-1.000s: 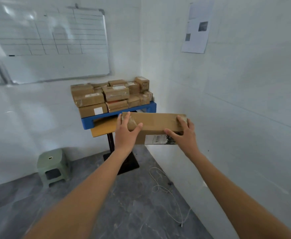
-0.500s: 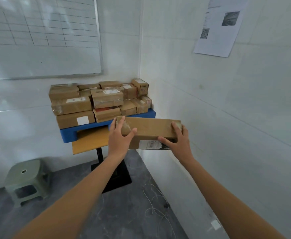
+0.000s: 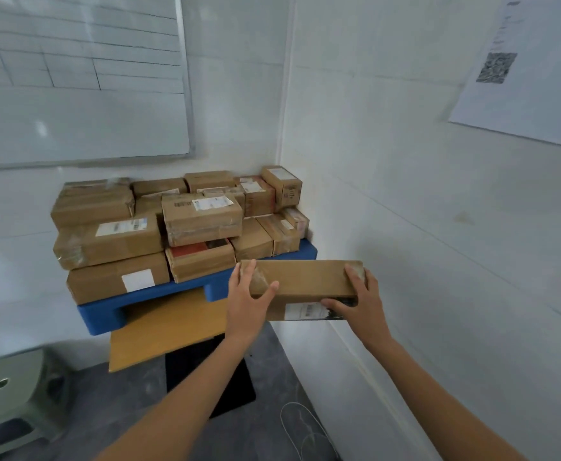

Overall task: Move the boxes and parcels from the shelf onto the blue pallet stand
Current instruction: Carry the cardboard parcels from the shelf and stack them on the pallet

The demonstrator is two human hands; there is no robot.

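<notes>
I hold a long brown cardboard box [image 3: 305,281] level in the air, just in front of the blue pallet stand [image 3: 159,296]. My left hand [image 3: 247,301] grips its left end and my right hand [image 3: 359,302] grips its right end, thumb over a white label on the near face. The pallet stands in the room's corner on a wooden board [image 3: 169,327] and carries several taped brown boxes [image 3: 202,221] stacked two and three high. The shelf is out of view.
A black stand base [image 3: 205,374] sits on the grey floor under the board. A green plastic stool [image 3: 9,394] stands at the lower left. A white cable [image 3: 299,427] loops on the floor by the right wall. A whiteboard [image 3: 79,78] hangs behind the pallet.
I have come closer to the pallet with the box held in both hands; the stack now looks larger and the box sits right at the pallet's front right corner.
</notes>
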